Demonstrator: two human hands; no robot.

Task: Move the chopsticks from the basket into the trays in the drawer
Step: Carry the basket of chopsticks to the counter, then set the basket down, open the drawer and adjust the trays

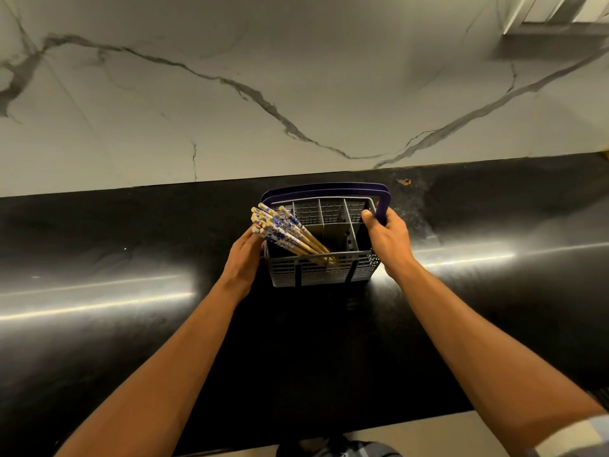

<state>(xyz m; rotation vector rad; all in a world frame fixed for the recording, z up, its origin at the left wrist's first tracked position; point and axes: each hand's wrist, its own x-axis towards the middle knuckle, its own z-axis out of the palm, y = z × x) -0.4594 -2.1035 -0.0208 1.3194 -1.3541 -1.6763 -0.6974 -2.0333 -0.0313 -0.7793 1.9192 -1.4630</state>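
Note:
A grey plastic cutlery basket (324,273) with a dark blue handle (329,187) stands on the black countertop. A bundle of several wooden chopsticks (286,234) with blue-and-white patterned tops leans out over the basket's left rim. My left hand (245,255) is at the basket's left side, its fingers touching the underside of the bundle near the tops; whether they curl round it is hidden. My right hand (387,240) grips the basket's right rim beside the handle. No drawer or trays are in view.
The glossy black countertop (131,291) runs across the whole view, backed by a white marble wall (296,77) with grey veins. The counter's front edge lies near the bottom, with pale floor (412,433) below it. A small orange speck (407,182) lies behind the basket.

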